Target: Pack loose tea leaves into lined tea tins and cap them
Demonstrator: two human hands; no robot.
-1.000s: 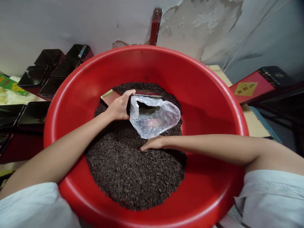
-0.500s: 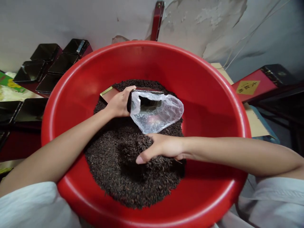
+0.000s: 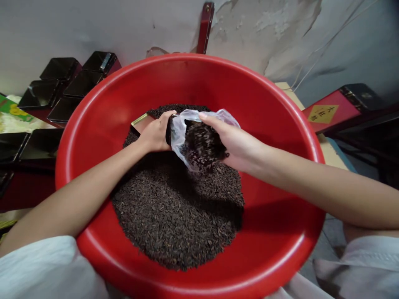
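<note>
My left hand is wrapped round a dark tin lying tilted over the tub, its mouth facing me. A clear plastic bag lines the tin and spreads out of its mouth. At that mouth my right hand cups a handful of dark tea leaves, blurred as they tumble toward the opening. Its thumb lies at the bag's upper edge; the other fingers are hidden. Below both hands, a heap of loose tea covers the bottom of the red tub. A gold-edged piece shows behind my left hand.
Several open dark tins stand left of the tub. On the right, a red tin with a yellow label lies near a cardboard piece. A narrow red tin leans on the peeling wall behind.
My right hand has risen from the heap to the bag's mouth, bringing a handful of tea. The hollow in the heap has smoothed over. My left hand and the tin have barely moved.
</note>
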